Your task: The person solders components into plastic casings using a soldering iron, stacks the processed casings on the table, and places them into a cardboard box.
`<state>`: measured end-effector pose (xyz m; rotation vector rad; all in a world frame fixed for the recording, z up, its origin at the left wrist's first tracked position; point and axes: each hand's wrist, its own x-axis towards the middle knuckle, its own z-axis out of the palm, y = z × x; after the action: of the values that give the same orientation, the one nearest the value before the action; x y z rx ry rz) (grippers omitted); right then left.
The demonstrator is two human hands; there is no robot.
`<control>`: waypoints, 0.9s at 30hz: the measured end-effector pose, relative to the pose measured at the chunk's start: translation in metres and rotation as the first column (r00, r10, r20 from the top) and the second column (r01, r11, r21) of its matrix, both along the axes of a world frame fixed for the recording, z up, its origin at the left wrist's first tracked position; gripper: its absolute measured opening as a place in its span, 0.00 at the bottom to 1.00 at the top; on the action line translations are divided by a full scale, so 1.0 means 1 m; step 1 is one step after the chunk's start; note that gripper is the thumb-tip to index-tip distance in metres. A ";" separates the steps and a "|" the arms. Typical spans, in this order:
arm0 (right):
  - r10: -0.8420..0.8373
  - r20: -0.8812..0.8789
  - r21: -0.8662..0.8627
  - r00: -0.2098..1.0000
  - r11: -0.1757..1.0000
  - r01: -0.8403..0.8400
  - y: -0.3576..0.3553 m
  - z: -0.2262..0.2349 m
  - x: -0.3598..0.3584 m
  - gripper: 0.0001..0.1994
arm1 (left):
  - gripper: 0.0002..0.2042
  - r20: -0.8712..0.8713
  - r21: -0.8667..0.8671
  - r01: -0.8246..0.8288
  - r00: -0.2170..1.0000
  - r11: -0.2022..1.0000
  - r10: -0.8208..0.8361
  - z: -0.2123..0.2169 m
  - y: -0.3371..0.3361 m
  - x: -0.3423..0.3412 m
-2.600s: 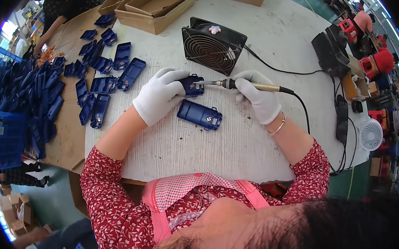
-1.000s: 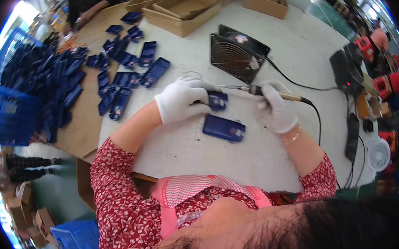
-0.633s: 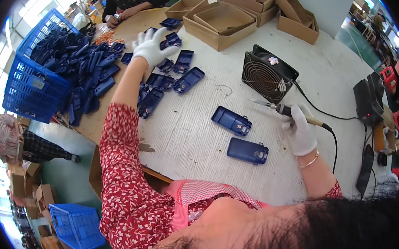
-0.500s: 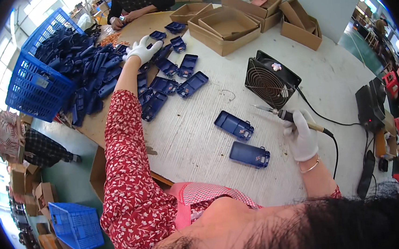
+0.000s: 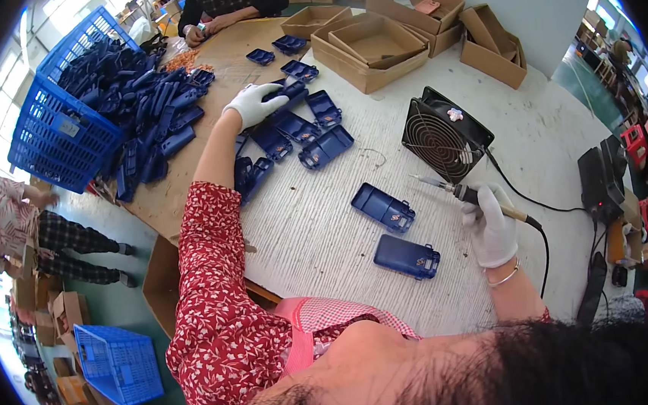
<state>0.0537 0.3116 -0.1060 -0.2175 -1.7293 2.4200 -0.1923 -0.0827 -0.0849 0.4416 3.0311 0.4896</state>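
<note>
My gloved left hand [image 5: 254,104] reaches to the far left of the table, its thumb and fingers closed on the end of a dark blue plastic case [image 5: 294,94]. Several similar open cases lie close around it, among them one blue case [image 5: 326,147]. In my gloved right hand [image 5: 491,227] is a soldering iron [image 5: 469,194], its tip pointing left above the white tabletop. Left of that hand lie two blue cases: an open one [image 5: 383,207] with its hollow side up and, nearer me, a second one [image 5: 407,256] showing a smooth face.
A black fan [image 5: 444,136] stands beyond the iron. Cardboard boxes [image 5: 366,76] line the back. At left, a tipped blue crate [image 5: 60,139] spills a heap of blue parts [image 5: 145,110]. A black powered unit [image 5: 603,173] sits at right. A person [image 5: 228,4] sits across the table.
My left hand has moved toward me and right, away from the heap, and several blue cases near it have shifted right. The right hand with the soldering iron stays almost still.
</note>
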 end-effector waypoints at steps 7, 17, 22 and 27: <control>0.011 -0.007 -0.009 1.000 1.000 -0.011 0.000 0.000 0.001 0.10 | 0.26 0.207 0.360 0.324 0.887 0.875 -0.414 0.043 0.027 0.038; -0.030 0.026 -0.025 0.999 0.999 0.031 -0.002 0.004 0.002 0.10 | 0.19 0.039 0.216 0.055 0.997 0.975 -0.065 0.032 0.037 0.031; -0.026 0.025 0.005 0.999 1.000 0.025 -0.001 0.005 0.001 0.10 | 0.14 -0.168 0.043 0.409 0.902 0.911 -0.397 0.046 0.065 0.057; -0.014 0.002 -0.016 1.000 1.000 0.014 0.002 0.003 0.001 0.10 | 0.08 -0.222 -0.041 0.569 0.796 0.821 -0.563 0.045 0.101 0.126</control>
<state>0.0545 0.3134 -0.1033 -0.2332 -1.7036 2.4257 -0.0660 0.0184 -0.0402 1.4399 2.8596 0.4571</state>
